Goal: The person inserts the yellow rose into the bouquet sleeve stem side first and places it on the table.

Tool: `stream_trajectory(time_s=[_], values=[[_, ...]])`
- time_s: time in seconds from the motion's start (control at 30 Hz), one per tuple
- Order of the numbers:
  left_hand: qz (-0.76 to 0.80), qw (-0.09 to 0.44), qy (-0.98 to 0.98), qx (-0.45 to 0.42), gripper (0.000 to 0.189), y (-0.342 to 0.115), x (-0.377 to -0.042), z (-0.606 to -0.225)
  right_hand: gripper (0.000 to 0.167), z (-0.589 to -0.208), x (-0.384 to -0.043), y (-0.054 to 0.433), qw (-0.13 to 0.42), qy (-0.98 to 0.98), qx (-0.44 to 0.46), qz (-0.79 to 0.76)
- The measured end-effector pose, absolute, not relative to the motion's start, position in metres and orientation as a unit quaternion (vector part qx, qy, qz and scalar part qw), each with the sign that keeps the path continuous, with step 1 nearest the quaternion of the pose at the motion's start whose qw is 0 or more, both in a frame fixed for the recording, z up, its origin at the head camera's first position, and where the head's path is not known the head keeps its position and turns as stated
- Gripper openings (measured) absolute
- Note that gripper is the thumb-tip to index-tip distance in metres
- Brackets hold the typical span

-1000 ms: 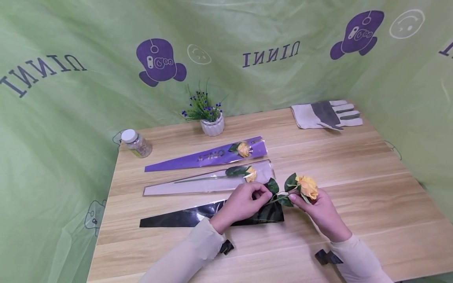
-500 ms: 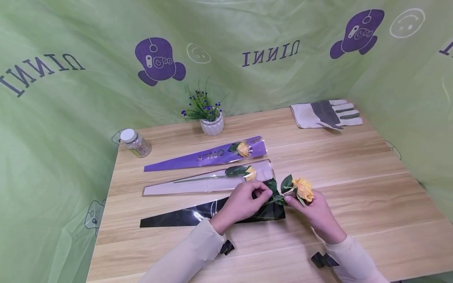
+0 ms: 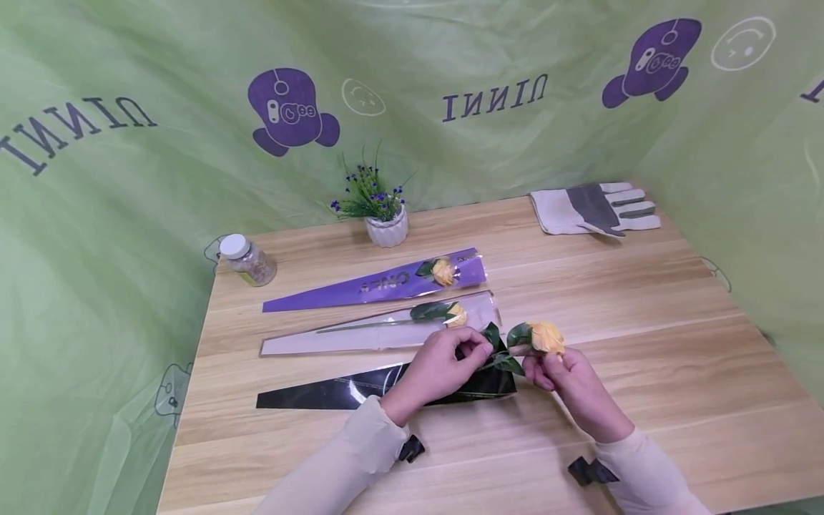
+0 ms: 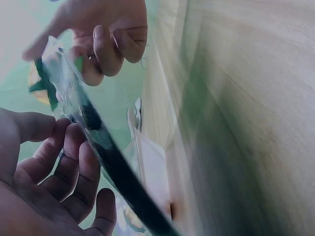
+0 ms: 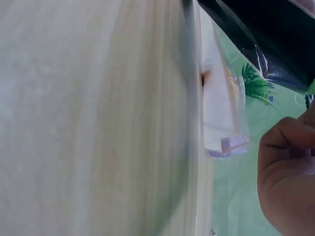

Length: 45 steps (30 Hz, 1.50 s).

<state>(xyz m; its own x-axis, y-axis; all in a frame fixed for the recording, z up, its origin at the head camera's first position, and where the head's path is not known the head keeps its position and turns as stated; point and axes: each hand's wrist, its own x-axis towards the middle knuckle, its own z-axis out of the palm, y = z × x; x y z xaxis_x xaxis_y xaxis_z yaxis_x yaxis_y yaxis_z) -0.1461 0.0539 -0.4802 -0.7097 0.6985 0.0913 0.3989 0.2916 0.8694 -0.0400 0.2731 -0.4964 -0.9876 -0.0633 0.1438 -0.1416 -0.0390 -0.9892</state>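
Observation:
In the head view a black flower sleeve [image 3: 309,395] lies nearest the person, its wide end lifted off the table. My left hand [image 3: 444,363] pinches the rim of that wide end between thumb and fingertips; the left wrist view shows clear film [image 4: 74,93] at the pinch. A yellow artificial rose [image 3: 546,337] with green leaves has its stem running into the sleeve mouth. My right hand [image 3: 579,395] holds the rose by the base of its bloom, thumb on top. The lower stem is hidden by the left hand and the black sleeve.
Beyond lie a pale lilac sleeve [image 3: 367,340] and a purple sleeve [image 3: 335,293], each with a yellow rose inside. At the back stand a white-lidded jar [image 3: 249,265] and a potted plant [image 3: 386,227]. A work glove [image 3: 589,207] lies at the back right.
The rose has shifted left toward the sleeve mouth along with my right hand. The right thumb has moved from the stem up to the bloom. My left hand stays almost in place.

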Motion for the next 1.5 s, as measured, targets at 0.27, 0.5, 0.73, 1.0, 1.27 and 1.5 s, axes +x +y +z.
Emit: stream_trajectory(time_s=[0.27, 0.5, 0.73, 1.0, 1.27, 1.5], values=[[0.489, 0.161, 0.783, 0.349, 0.017, 0.052, -0.145, -0.478, 0.066, -0.495, -0.046, 0.275, -0.029, -0.619, 0.164, 0.767], [0.480, 0.157, 0.787, 0.354, 0.016, 0.050, -0.141, -0.470, 0.056, -0.491, -0.045, 0.275, -0.058, -0.647, 0.145, 0.746], [0.477, 0.151, 0.787, 0.361, 0.016, 0.050, -0.141, -0.470, 0.044, -0.493, -0.043, 0.278, -0.049, -0.654, 0.139, 0.742], [0.482, 0.150, 0.784, 0.360, 0.017, 0.051, -0.140, -0.468, 0.037, -0.496, -0.043, 0.279, -0.049, -0.656, 0.141, 0.740], [0.483, 0.153, 0.782, 0.362, 0.015, 0.051, -0.138, -0.466, 0.033, -0.495, -0.041, 0.277, -0.055, -0.671, 0.105, 0.732], [0.476, 0.144, 0.785, 0.369, 0.014, 0.052, -0.138, -0.465, 0.038, -0.495, -0.039, 0.277, -0.052, -0.688, 0.086, 0.719]])
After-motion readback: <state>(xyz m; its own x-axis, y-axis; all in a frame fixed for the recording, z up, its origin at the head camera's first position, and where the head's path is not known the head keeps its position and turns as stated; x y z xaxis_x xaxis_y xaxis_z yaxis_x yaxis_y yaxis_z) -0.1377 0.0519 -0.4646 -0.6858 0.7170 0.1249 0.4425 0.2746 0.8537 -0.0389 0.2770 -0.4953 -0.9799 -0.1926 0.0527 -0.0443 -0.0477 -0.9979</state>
